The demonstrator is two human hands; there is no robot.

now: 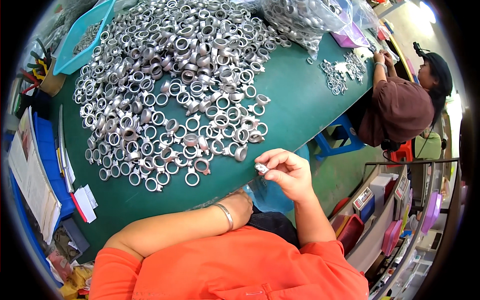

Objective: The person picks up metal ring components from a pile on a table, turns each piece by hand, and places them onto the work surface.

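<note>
Between the thumb and fingers of my right hand [291, 172] is a small silver metal ring [261, 168], seen nearly edge-on just past the table's near edge. Lower and further left, my left hand [237, 207] is curled in at the table edge, a metal bangle [226, 216] on its wrist. Its fingertips are turned away, so whatever they hold is hidden. A big heap of silver metal rings with small lugs [170, 85] covers much of the green table [120, 207]; single rings lie loose along its near side.
A turquoise bin [102, 22] and a holder of pliers [52, 80] stand far left, papers [32, 175] nearer. Bagged rings [300, 22] lie at the back. To the right are a co-worker [400, 107], a blue stool [340, 140] and shelves with coloured trays [350, 232].
</note>
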